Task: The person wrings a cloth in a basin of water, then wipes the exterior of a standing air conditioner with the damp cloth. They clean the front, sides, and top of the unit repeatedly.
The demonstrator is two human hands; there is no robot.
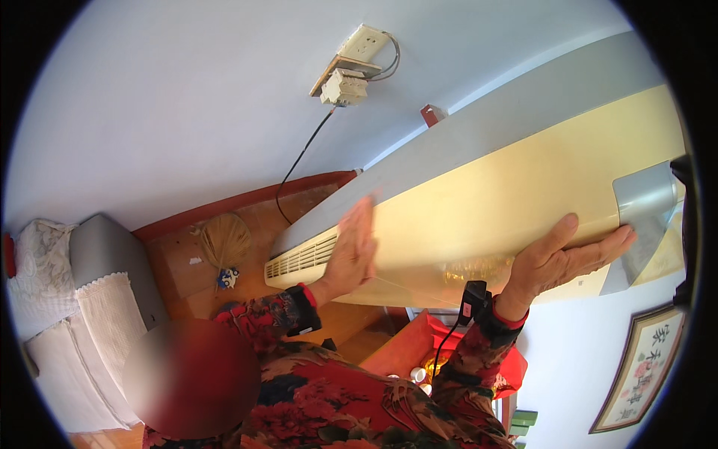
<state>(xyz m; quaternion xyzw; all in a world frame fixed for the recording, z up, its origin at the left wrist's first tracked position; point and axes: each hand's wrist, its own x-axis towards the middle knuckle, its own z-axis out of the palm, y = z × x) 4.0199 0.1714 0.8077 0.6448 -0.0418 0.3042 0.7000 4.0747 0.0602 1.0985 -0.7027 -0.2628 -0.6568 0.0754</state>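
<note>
Before me stands a tall floor-standing air conditioner (449,213), with a cream front, grey side and slatted grille (300,258) at its lower end. My left hand (350,247) is against the cream front above the grille. Its fingers are blurred and pinkish at the tips; whether a thin cloth lies under them cannot be told. My right hand (552,258) rests along the front panel's edge, thumb spread from the fingers, with the fingertips by a silvery curved section (645,193). A small black device (473,303) with a cable is strapped at my right wrist.
A wall socket (364,44) and circuit breaker (344,87) feed a black cable (305,147) running behind the unit. A palm-leaf fan (225,241) and toy car (228,278) lie on the floor near a covered grey sofa (109,252). White cups (418,374) stand near red material (510,367). A framed picture (639,367) hangs right.
</note>
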